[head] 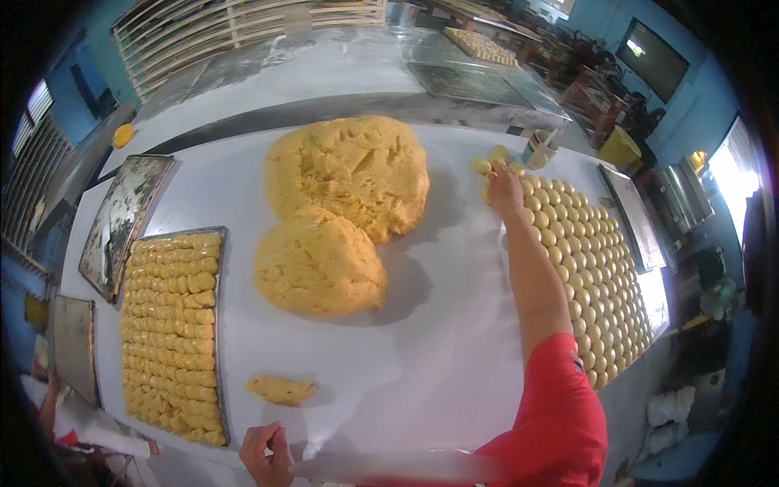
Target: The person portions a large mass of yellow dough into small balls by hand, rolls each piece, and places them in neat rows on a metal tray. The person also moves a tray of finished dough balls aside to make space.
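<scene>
My right hand (505, 187) reaches out to the far right of the white table, fingers down among a few loose pale dough balls (481, 165). Whether it grips one is hidden by the hand itself. Just right of it stretch dense rows of smooth round dough balls (575, 246). Low in the picture my left hand (266, 451) is curled at the near table edge, with nothing visible in it. A small elongated lump of yellow dough (281, 389) lies just beyond it. Two big yellow dough masses (347, 170), (319, 268) rest against each other at mid-table.
A tray of yellow dough pieces (173, 335) sits on the left, beside a worn metal tray (125, 225) and another tray (74, 347). A cup (538, 150) stands behind the dough balls. Someone's arm (50, 402) shows at lower left. Another metal worktable (341, 67) lies beyond.
</scene>
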The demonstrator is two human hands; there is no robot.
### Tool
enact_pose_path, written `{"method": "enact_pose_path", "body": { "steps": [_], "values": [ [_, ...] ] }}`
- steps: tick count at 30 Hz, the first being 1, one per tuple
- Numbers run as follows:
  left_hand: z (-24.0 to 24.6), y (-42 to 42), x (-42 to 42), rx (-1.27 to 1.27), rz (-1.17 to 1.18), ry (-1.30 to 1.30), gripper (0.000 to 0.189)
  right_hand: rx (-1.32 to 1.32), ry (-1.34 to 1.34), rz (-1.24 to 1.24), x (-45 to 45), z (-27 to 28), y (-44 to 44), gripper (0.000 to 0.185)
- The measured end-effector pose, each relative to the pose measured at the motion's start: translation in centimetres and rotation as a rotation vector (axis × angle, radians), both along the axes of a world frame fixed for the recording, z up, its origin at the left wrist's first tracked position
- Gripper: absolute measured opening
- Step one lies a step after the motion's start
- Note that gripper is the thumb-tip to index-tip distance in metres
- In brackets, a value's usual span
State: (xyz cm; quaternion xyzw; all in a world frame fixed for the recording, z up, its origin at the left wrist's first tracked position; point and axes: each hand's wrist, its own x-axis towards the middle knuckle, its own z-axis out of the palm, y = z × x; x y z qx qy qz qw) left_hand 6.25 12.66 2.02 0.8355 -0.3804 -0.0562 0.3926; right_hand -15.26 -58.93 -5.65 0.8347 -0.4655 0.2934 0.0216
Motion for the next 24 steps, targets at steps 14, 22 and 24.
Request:
{"method": "enact_pose_path", "body": {
  "steps": [14,22,24],
  "values": [
    [1.1,3.5,-0.1,-0.191,0.134,-0.126,0.019,0.282,0.159,0.249,3.4,2.7,6.1,0.053],
    [0.0,11.1,5.7,0.133,0.516,-0.264,0.014,0.214,0.062,0.585,1.4,8.1,27.0,0.054],
    [-0.2,11.9,6.6,0.091,0.572,-0.164,0.017,0.236,0.041,0.592,0.6,10.1,30.4,0.05]
  ]
}}
